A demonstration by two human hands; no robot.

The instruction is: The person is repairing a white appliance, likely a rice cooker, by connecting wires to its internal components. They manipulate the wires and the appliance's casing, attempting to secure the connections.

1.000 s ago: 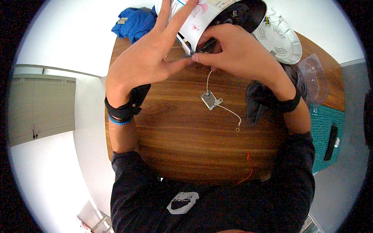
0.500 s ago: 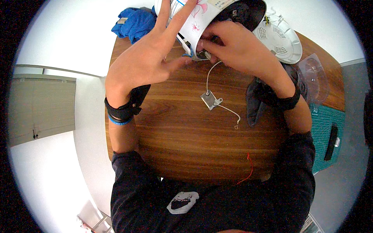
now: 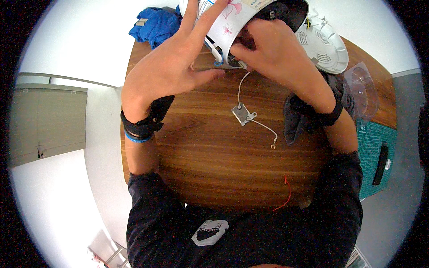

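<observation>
While a beige panel (image 3: 49,125) stands off to the far left, blue cloth (image 3: 157,27) sits bunched at the back of the wooden bench (image 3: 201,147), and right beside it comes the left hand (image 3: 165,67), black band at its wrist, grip wide apart, thumb held well clear of fingers that spread over the white casing (image 3: 234,24). That casing, dotted with pink flowers, lies tilted at the back of the bench, its dark opening turned to the right. Below it, flat on the wood, rests a small metal plate (image 3: 242,115); one pale wire (image 3: 239,89) runs up from it toward the casing, another trails down right to a little ring. Now the right hand (image 3: 279,56), fingers curled into that opening, and whether its grip is clamped on anything I cannot tell, the fingertips being hidden. Near the front edge, a thin red wire (image 3: 289,194); under the right forearm, dark cloth (image 3: 292,118). Behind, a round white cover (image 3: 330,51) with slots, then a clear plastic tray (image 3: 361,91), and last a green mat (image 3: 366,147) carrying a black bar (image 3: 380,165).
</observation>
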